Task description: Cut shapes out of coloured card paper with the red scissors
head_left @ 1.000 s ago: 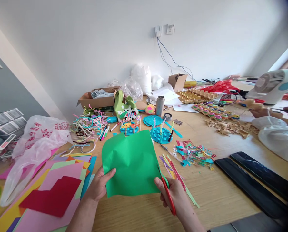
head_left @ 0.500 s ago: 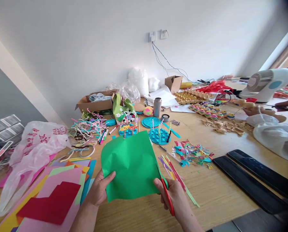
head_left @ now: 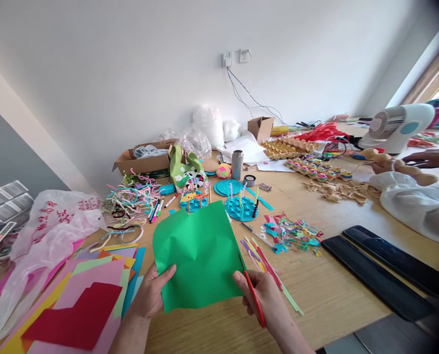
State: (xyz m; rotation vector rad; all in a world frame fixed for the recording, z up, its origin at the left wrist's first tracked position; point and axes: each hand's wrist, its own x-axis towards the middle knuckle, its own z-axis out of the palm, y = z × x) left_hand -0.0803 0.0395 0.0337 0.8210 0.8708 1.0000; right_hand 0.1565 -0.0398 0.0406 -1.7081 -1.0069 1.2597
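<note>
A green paper sheet [head_left: 199, 258] is held up above the wooden table [head_left: 326, 300]. My left hand [head_left: 150, 293] pinches its lower left edge, thumb on top. My right hand [head_left: 265, 300] is closed round red-handled scissors [head_left: 254, 294], whose blades meet the sheet's lower right edge. Thin coloured paper strips [head_left: 265, 260] lie on the table just right of the sheet.
A stack of coloured paper [head_left: 82, 295] and a pink plastic bag [head_left: 45, 231] lie at left. Pipe cleaners [head_left: 132, 199], markers, blue discs [head_left: 241, 206] and paper scraps [head_left: 293, 233] lie beyond. Two black slabs [head_left: 377, 278] sit at right. Another person's hands [head_left: 425, 160] work by a fan [head_left: 399, 125].
The view has drifted slightly; the other person's hand at the far right has shifted. My hands, the green sheet and the scissors keep nearly the same pose.
</note>
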